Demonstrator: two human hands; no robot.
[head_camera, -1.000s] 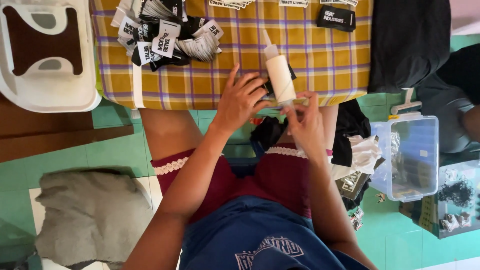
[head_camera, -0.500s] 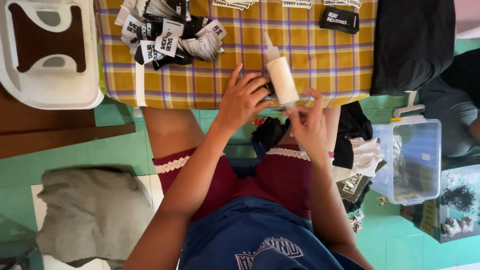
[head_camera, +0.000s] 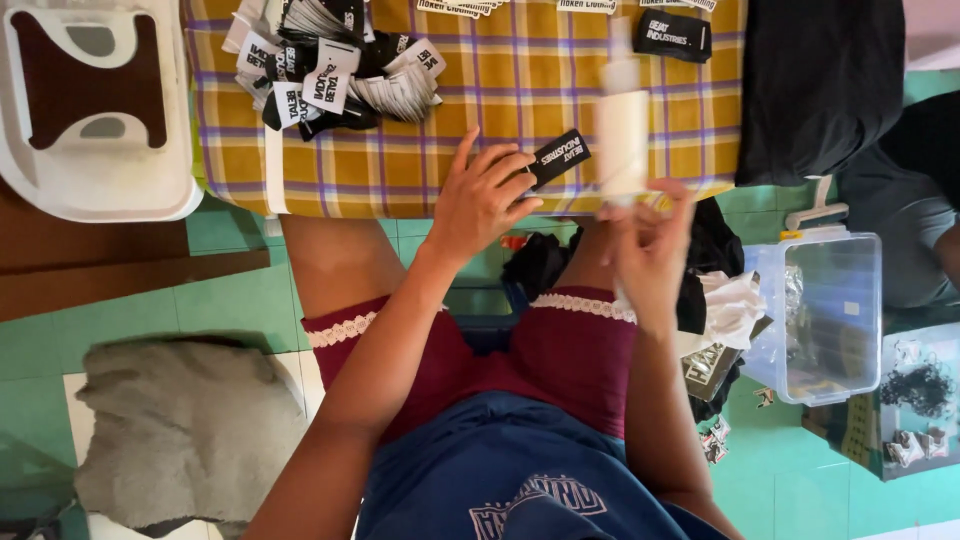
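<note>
Near the front edge of the bench (head_camera: 330, 160), which is covered in a yellow and purple check cloth, I see my left hand (head_camera: 480, 205) lying with fingers spread, its fingertips pinning a small black rectangular label (head_camera: 556, 158) with white print flat on the cloth. Just beside it, my right hand (head_camera: 648, 245) grips the lower end of a white bottle (head_camera: 622, 140) with a narrow nozzle, fingers curled around it; the bottle is blurred. Toward the bench's far left corner lies a loose heap of black and white labels (head_camera: 330, 70), some fanned in bundles. One more black label (head_camera: 672, 33) lies by the far edge, near a black cloth (head_camera: 820, 85) draped over the right end. A clear plastic box (head_camera: 825, 315) stands on the green floor to the right.
</note>
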